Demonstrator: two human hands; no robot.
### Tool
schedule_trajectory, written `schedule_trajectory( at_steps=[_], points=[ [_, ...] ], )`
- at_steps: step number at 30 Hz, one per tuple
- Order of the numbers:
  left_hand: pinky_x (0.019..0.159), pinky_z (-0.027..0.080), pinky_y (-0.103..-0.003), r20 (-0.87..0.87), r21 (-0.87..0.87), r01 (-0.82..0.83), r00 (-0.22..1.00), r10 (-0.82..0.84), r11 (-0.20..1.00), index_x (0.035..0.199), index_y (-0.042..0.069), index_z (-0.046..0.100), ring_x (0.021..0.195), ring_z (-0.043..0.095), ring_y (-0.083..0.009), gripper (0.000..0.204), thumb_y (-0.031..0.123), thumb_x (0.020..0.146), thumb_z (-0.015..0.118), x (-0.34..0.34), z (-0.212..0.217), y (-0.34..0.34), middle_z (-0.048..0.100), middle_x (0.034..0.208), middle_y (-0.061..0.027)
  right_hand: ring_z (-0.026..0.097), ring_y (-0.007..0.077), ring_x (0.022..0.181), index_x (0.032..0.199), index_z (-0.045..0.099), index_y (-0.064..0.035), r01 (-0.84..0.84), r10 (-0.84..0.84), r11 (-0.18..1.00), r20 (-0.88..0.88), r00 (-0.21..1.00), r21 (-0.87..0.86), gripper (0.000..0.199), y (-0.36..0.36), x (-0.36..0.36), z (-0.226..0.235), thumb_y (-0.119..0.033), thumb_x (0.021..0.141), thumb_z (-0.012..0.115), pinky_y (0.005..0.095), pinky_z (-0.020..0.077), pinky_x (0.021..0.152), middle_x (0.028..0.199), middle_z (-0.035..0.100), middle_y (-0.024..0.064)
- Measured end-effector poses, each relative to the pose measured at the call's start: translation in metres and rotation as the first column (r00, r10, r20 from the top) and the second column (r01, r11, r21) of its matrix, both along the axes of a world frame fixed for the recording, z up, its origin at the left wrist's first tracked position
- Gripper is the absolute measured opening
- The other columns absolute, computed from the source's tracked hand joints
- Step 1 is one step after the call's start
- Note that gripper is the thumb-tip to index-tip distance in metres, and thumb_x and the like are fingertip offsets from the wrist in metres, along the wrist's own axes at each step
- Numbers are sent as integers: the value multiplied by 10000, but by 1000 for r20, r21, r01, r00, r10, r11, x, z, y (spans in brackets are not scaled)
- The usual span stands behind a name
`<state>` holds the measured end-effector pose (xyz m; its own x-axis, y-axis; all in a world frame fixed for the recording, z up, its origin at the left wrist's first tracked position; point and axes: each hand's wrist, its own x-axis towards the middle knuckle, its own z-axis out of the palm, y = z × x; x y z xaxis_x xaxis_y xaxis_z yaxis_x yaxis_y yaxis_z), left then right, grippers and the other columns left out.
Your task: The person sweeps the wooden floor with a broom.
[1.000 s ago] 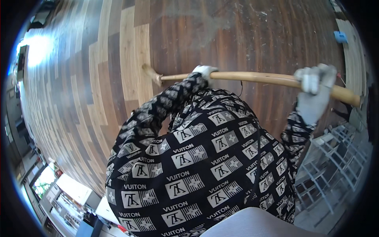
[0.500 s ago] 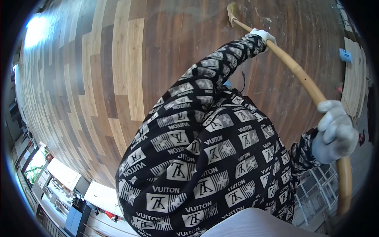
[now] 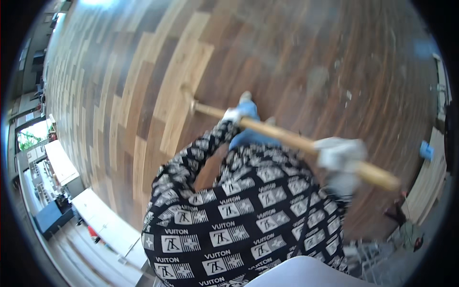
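A broom with a long, pale wooden handle lies slantwise across the view in front of my body. Its straw-coloured head, smeared by motion, is at the far left end, over or on the plank floor; I cannot tell whether it touches. My left hand, in a white glove, is closed around the handle near the head. Further up, my right hand, also white-gloved and blurred, grips the handle close to its top end. Below the handle show my blue trousers and a shoe.
Pale boards lie along the right side, with a light blue object on or beside them. Metal framework is at the lower right. White-topped tables and a dark blue box-like object are at the lower left.
The broom's head has swung from the far right toward the left and nearer my feet. Both hands moved left with the handle, which now lies more level across the view.
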<state>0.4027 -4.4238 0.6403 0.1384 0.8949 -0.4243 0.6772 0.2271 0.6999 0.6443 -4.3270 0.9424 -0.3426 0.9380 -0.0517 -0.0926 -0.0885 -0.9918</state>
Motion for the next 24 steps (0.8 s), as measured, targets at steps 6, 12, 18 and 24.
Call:
schedule_trajectory(
  at_steps=[6,12,18,24],
  points=[
    [875,523,-392,97,-83,142,986,-134,986,1036,189,714,987,658,-279,352,148,687,695,94,-28,54,712,950,-90,455,122,486,849,545,-48,44,-38,997,-105,994,57,299,28,83,-38,-248,1035,423,374,507,700,533,423,-35],
    [855,496,-414,164,381,349,886,-434,856,1025,198,680,945,644,-299,430,58,619,671,236,-3,182,687,944,-74,355,93,404,833,499,-99,149,-140,899,-52,989,411,292,40,156,61,-237,1049,357,304,433,587,473,371,-81],
    [865,478,-367,262,498,281,853,-452,820,959,234,736,949,664,-248,248,114,757,656,249,-9,288,719,937,-30,626,226,543,628,558,-118,-187,81,678,181,980,711,160,52,82,47,-28,760,567,377,526,563,663,636,61],
    [814,498,-377,284,614,186,855,-433,768,957,196,733,870,677,-262,291,90,686,718,172,-15,276,719,869,-55,642,150,510,579,605,-99,-280,62,510,290,955,814,256,45,28,45,-142,830,633,297,560,522,550,599,-3]
  ],
)
